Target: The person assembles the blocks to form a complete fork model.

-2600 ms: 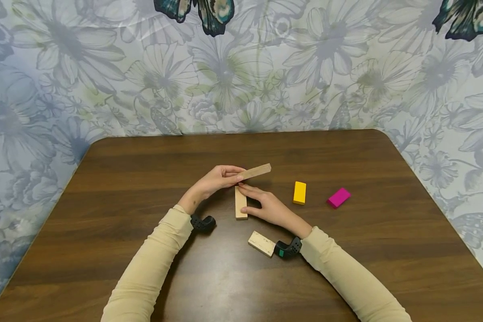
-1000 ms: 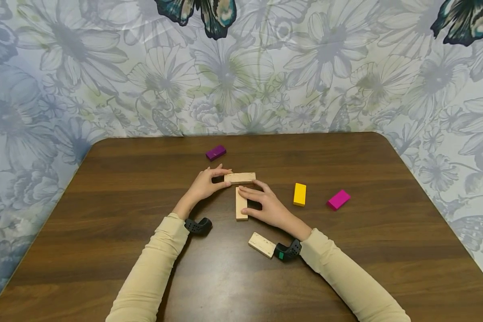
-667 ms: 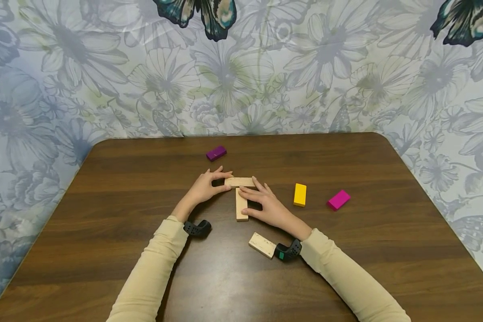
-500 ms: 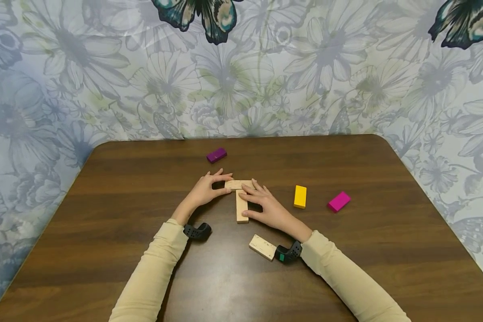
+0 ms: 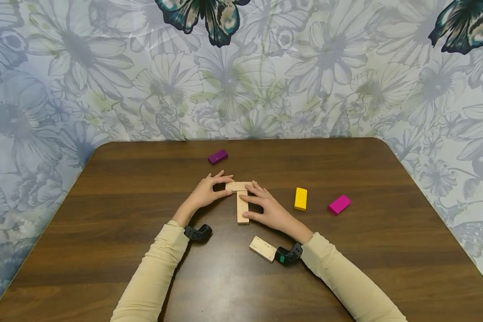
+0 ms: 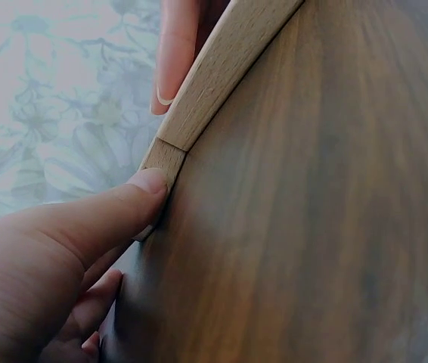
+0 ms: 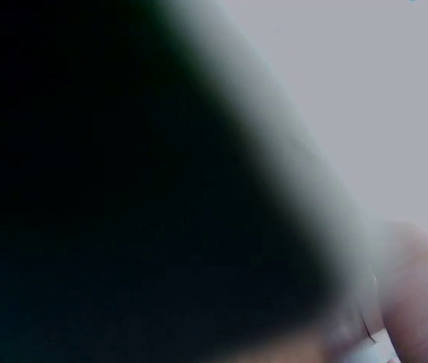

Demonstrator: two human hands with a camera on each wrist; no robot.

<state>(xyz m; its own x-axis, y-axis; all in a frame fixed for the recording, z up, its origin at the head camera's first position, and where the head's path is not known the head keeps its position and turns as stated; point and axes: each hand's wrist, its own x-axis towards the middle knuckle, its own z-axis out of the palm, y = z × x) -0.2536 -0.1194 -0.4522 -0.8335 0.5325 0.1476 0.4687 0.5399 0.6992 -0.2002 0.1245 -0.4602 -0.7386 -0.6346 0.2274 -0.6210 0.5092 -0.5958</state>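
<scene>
My left hand [image 5: 202, 193] pinches the left end of a plain wooden block [image 5: 232, 187] that lies crosswise on the table. Against its near side stands the end of a second plain block [image 5: 242, 208], pointing toward me, so the two make a T. My right hand [image 5: 272, 212] holds this second block between thumb and fingers, while its forefinger reaches the right end of the crosswise one. Close up in the left wrist view, the left thumb [image 6: 116, 215] presses the crosswise block near the joint. A dark, blurred shape covers most of the right wrist view.
Another plain block [image 5: 262, 248] lies beside the right wrist's black band [image 5: 288, 253]. Further off are a purple block [image 5: 218, 156] at the back, a yellow block [image 5: 300, 199] and a magenta block [image 5: 340, 205] on the right. The brown table [image 5: 104, 188] meets a floral wall.
My left hand has turned the crosswise block level and drawn it toward me against the second block's far end. The purple block came into sight. My right hand stayed, its forefinger shifting slightly.
</scene>
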